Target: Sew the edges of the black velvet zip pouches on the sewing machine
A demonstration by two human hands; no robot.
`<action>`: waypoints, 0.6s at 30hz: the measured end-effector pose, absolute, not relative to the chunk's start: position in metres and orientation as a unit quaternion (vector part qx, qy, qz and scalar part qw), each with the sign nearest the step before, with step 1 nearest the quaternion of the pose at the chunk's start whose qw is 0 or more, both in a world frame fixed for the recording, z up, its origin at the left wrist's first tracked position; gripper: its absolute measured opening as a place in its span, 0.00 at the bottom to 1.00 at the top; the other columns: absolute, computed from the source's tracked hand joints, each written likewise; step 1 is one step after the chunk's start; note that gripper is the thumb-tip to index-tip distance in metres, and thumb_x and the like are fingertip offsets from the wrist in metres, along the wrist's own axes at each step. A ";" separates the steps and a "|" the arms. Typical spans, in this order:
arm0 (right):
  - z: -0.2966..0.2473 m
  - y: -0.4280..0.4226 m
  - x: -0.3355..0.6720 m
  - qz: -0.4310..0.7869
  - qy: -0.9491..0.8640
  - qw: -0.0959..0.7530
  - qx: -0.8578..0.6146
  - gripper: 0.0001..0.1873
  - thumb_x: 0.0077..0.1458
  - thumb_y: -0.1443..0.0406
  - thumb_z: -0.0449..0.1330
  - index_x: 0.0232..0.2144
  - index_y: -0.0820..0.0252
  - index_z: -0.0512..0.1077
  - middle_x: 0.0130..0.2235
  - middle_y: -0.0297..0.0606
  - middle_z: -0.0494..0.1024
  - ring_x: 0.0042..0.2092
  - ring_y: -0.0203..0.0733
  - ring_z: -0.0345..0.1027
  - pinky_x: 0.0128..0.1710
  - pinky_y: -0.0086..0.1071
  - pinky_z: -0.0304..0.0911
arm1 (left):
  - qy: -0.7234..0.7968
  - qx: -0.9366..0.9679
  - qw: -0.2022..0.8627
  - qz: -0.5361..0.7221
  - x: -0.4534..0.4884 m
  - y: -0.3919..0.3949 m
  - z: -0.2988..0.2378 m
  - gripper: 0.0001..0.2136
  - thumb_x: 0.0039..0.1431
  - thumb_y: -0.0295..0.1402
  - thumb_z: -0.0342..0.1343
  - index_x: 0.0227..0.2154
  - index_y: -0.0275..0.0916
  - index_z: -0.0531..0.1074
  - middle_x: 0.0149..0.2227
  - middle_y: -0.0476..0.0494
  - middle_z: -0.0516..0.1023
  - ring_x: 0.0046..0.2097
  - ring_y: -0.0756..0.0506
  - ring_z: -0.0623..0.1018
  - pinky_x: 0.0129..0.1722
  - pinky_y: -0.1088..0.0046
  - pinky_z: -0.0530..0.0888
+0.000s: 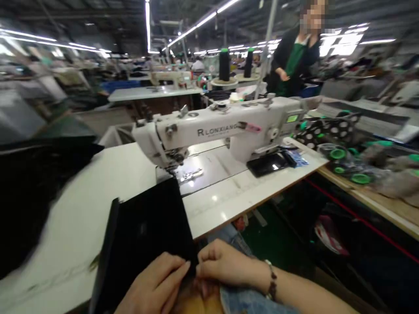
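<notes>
A black fabric panel [147,222] lies on the white table in front of the sewing machine [222,120], its far corner near the needle area. My left hand [157,283] rests on the panel's near right part, thumb and fingers closed on its edge. Right beside it, my right hand [219,264] pinches the near right corner of the same panel, fingers curled. The fingertips of both hands almost meet. What lies under the fingers is partly hidden.
A black phone [266,164] lies on the white sewing table [212,209], beside a small blue packet [299,158]. Dark fabric [32,192] is heaped at the left. Bobbins with green ends [360,178] crowd a side table at right. A person [294,56] stands behind the machine.
</notes>
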State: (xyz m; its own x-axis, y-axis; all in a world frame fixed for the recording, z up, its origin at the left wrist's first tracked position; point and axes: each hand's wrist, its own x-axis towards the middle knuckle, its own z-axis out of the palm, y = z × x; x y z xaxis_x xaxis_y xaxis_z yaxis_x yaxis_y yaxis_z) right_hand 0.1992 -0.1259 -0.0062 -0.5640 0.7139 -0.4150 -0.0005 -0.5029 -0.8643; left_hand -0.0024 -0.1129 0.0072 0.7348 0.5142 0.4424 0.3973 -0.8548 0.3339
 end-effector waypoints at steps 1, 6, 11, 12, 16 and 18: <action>-0.006 -0.127 0.199 0.775 -0.425 0.244 -0.399 0.13 0.46 0.60 0.57 0.19 0.64 0.63 0.17 0.28 0.67 0.18 0.27 0.60 0.20 0.22 0.57 | 0.250 0.922 0.112 0.272 -0.002 -0.116 0.011 0.13 0.59 0.22 0.42 0.42 0.38 0.68 0.35 0.43 0.73 0.37 0.48 0.73 0.37 0.76 0.73; 0.006 -0.130 0.202 0.761 -0.434 0.238 -0.420 0.18 0.42 0.55 0.59 0.16 0.63 0.62 0.18 0.31 0.69 0.19 0.29 0.61 0.20 0.23 0.56 | 0.244 0.923 0.124 0.271 0.010 -0.116 0.023 0.12 0.57 0.20 0.44 0.39 0.34 0.69 0.32 0.41 0.72 0.33 0.48 0.71 0.33 0.75 0.73; 0.006 -0.130 0.201 0.758 -0.444 0.228 -0.420 0.17 0.44 0.56 0.59 0.17 0.64 0.63 0.17 0.30 0.68 0.19 0.28 0.60 0.19 0.22 0.55 | 0.249 0.926 0.120 0.259 0.007 -0.117 0.021 0.11 0.57 0.21 0.45 0.38 0.33 0.69 0.32 0.41 0.72 0.33 0.48 0.70 0.35 0.71 0.73; 0.005 -0.130 0.201 0.759 -0.446 0.226 -0.418 0.17 0.44 0.56 0.59 0.17 0.64 0.63 0.17 0.30 0.68 0.18 0.28 0.60 0.20 0.22 0.55 | 0.250 0.925 0.120 0.258 0.006 -0.116 0.021 0.11 0.57 0.21 0.45 0.38 0.33 0.69 0.32 0.42 0.72 0.33 0.48 0.70 0.35 0.71 0.73; 0.004 -0.130 0.199 0.757 -0.462 0.213 -0.411 0.18 0.45 0.56 0.59 0.16 0.64 0.63 0.17 0.31 0.68 0.19 0.27 0.59 0.20 0.22 0.56 | 0.235 0.928 0.105 0.269 0.009 -0.115 0.023 0.10 0.57 0.21 0.45 0.38 0.31 0.69 0.31 0.41 0.72 0.33 0.48 0.70 0.32 0.71 0.73; 0.005 -0.130 0.199 0.756 -0.462 0.214 -0.411 0.18 0.45 0.56 0.59 0.16 0.64 0.63 0.17 0.30 0.68 0.19 0.27 0.59 0.20 0.22 0.56 | 0.226 0.930 0.098 0.273 0.011 -0.115 0.024 0.09 0.58 0.21 0.44 0.37 0.30 0.69 0.30 0.41 0.72 0.32 0.47 0.70 0.32 0.70 0.73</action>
State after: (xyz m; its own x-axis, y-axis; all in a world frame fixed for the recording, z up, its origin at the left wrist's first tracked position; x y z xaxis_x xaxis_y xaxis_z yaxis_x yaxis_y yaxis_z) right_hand 0.1989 -0.1300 0.0050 -0.5703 0.7035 -0.4241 0.0561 -0.4817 -0.8745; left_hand 0.0109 -0.1152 0.0244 0.7487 0.4737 0.4637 0.3668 -0.8787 0.3055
